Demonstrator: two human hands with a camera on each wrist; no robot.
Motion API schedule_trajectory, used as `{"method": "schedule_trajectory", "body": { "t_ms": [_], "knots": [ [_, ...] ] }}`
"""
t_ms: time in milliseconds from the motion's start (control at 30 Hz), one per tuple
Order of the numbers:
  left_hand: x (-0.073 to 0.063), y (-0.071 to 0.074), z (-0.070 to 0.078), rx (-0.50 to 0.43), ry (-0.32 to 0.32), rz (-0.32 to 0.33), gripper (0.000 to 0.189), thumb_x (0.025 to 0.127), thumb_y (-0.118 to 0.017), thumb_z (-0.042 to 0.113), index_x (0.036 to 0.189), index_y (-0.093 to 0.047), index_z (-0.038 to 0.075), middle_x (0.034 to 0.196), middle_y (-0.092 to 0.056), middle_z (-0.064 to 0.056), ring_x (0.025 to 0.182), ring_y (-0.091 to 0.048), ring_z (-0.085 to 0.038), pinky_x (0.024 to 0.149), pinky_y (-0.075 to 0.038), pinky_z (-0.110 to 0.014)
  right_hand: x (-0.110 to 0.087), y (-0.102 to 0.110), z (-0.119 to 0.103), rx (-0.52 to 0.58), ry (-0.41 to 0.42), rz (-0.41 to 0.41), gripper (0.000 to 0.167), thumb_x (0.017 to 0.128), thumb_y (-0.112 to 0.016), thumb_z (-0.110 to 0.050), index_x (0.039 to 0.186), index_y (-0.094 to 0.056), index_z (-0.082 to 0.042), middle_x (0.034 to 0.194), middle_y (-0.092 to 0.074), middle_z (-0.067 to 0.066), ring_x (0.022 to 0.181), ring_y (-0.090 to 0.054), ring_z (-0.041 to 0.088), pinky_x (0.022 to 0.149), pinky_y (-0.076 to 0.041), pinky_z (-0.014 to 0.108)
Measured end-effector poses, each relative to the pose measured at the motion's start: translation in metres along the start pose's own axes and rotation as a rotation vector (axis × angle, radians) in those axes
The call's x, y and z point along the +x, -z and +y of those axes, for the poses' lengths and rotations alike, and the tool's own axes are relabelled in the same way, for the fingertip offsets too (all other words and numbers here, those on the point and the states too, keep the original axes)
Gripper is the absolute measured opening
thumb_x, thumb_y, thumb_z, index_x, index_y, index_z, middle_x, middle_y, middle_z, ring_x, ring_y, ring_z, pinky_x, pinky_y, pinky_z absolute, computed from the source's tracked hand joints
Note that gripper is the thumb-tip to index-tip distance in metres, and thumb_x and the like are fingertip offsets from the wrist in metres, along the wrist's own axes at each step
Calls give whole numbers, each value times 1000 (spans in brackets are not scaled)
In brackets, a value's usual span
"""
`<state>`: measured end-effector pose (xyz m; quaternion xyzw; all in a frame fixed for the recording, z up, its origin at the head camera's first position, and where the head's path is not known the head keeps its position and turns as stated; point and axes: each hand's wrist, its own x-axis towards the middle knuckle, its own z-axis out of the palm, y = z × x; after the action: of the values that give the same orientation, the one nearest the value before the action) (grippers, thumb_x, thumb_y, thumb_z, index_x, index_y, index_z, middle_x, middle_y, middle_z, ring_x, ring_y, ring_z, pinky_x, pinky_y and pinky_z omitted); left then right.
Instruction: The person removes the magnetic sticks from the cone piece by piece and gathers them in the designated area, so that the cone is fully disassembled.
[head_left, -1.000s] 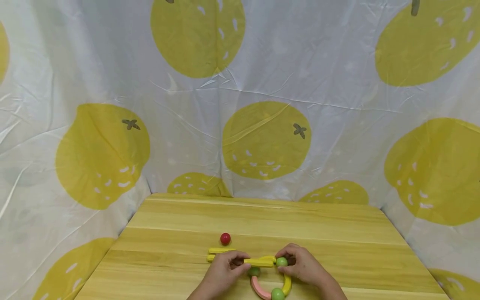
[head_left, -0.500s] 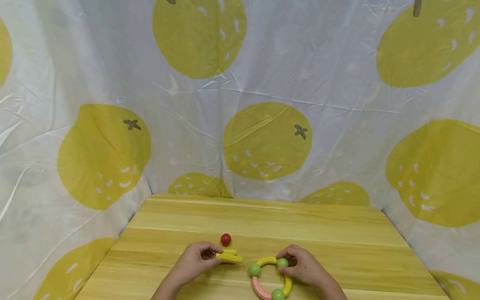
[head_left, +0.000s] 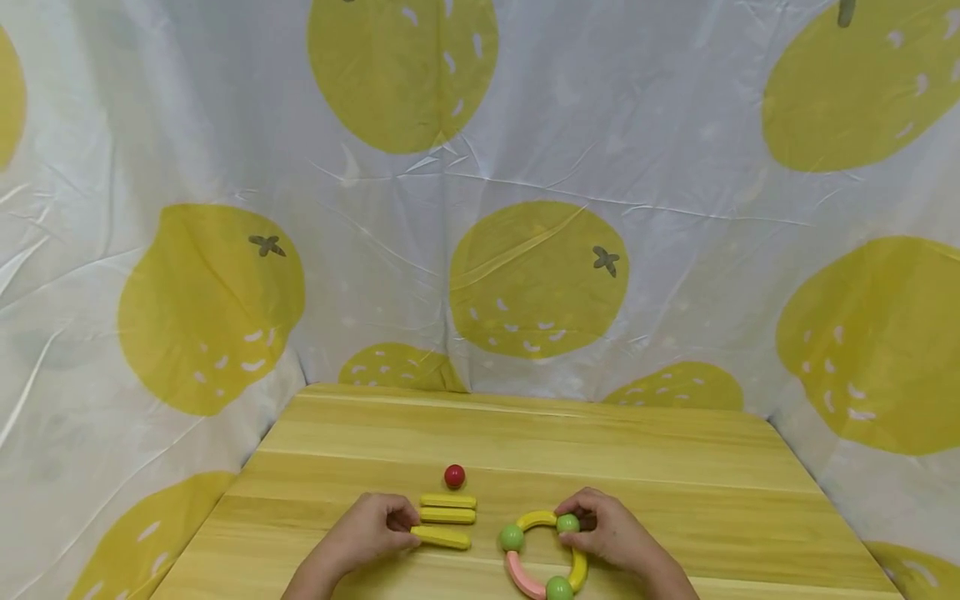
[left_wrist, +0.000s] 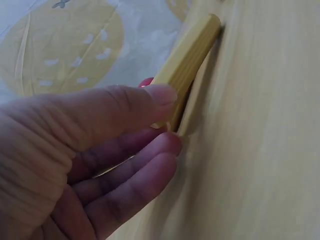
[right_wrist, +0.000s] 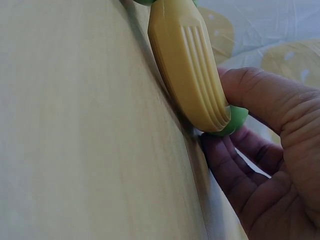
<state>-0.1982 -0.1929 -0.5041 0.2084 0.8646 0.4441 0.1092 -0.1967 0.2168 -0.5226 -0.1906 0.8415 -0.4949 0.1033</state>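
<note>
The left hand (head_left: 370,531) grip pinches a straight ridged yellow bar (head_left: 441,537), now left of the green-balled, yellow-and-pink ring (head_left: 522,575) it earlier overlapped. The right hand (head_left: 613,533) grip stays clamped on that ring.

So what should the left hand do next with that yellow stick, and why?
Maybe the left hand should turn the yellow stick a little to line up with the other two sticks: it holds the stick by one end, at a slight slant, while those two lie side by side.
</note>
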Motion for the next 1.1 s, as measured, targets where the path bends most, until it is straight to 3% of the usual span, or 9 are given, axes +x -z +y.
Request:
{"method": "schedule_trajectory", "body": {
  "t_ms": [167, 433, 633, 867, 1000, 1100],
  "knots": [
    [1, -2, -5, 122, -41, 40, 15, 82, -85, 19, 90, -76, 11, 82, -71, 7, 73, -58, 4, 66, -51, -20, 0, 0, 1, 2, -14, -6, 28, 88, -82, -22, 112, -72, -12, 112, -65, 4, 98, -61, 5, 84, -56, 21],
    [6, -8, -10, 221, -74, 79, 14, 83, -85, 18, 89, -74, 13, 81, -69, 9, 71, -56, 6, 63, -51, -19, 1, 0, 2, 5, -23, 1, 28, 87, -82, -22, 112, -72, -13, 112, -65, 4, 98, -61, 4, 84, -55, 20],
    [6, -9, -9, 262, -95, 100, 13, 82, -85, 16, 87, -73, 13, 79, -66, 11, 69, -53, 7, 61, -49, -19, 1, -1, 2, 4, -20, -1, 28, 88, -82, -22, 112, -72, -12, 113, -65, 5, 99, -61, 5, 84, -55, 20],
    [4, -7, -6, 245, -66, 103, 17, 82, -86, 20, 89, -71, 14, 82, -66, 8, 71, -55, 5, 63, -50, -20, 2, -1, 1, -14, -20, 2, 26, 88, -82, -22, 111, -72, -13, 112, -65, 4, 97, -61, 5, 84, -55, 20],
    [5, -11, 1, 304, -77, 192, 24, 81, -87, 29, 86, -67, 16, 82, -62, 9, 71, -51, 4, 62, -48, -20, 1, -2, 0, -9, -19, 3, 26, 88, -81, -21, 111, -72, -13, 111, -65, 4, 97, -61, 4, 83, -55, 21],
    [8, -25, 12, 355, -149, 299, 25, 82, -86, 30, 84, -64, 17, 81, -60, 9, 69, -47, 5, 61, -46, -18, 1, -2, -1, 2, -17, -1, 26, 89, -81, -20, 111, -71, -12, 111, -65, 4, 97, -60, 5, 83, -55, 22]
  ]
}}
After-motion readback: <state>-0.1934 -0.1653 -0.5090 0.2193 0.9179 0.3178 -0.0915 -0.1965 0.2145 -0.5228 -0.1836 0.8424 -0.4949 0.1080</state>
